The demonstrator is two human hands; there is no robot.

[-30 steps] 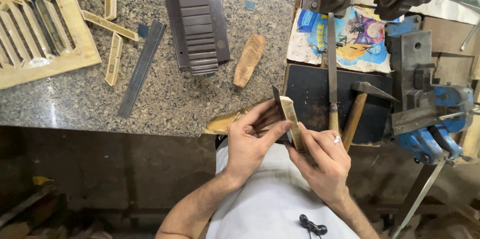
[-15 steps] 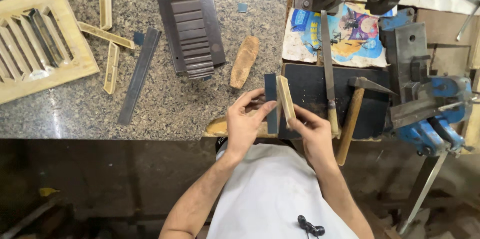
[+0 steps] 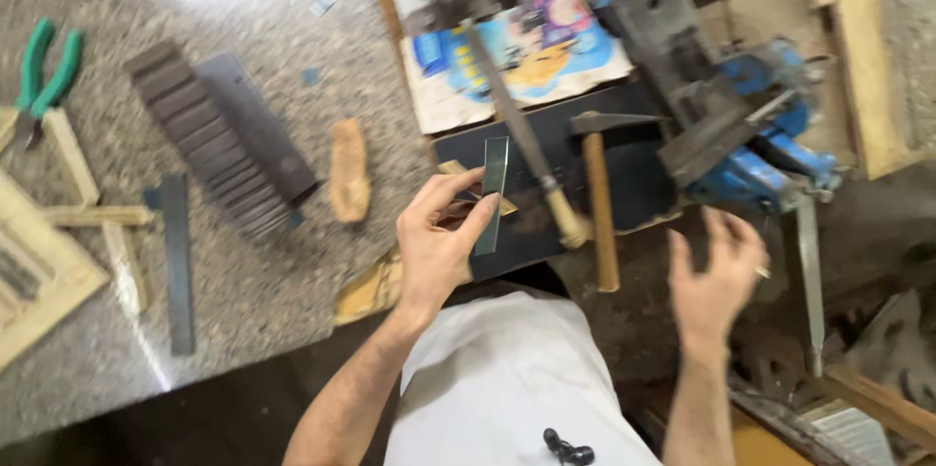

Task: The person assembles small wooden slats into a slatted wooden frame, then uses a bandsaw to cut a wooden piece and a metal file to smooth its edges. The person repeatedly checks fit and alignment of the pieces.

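Since the earlier frame, right hand (image 3: pixel 715 276) has let go and hangs open, empty, right of the hammer (image 3: pixel 597 195). Left hand (image 3: pixel 441 240) alone pinches the dark metal strip (image 3: pixel 492 195), long axis near upright, left of that hammer.

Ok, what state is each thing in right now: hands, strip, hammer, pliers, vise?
left hand: fingers pinching the strip
metal strip: held upright
right hand: open, empty, blurred
hammer: lying flat, untouched
green pliers: lying on the stone bench
blue vise: jaws too blurred to tell
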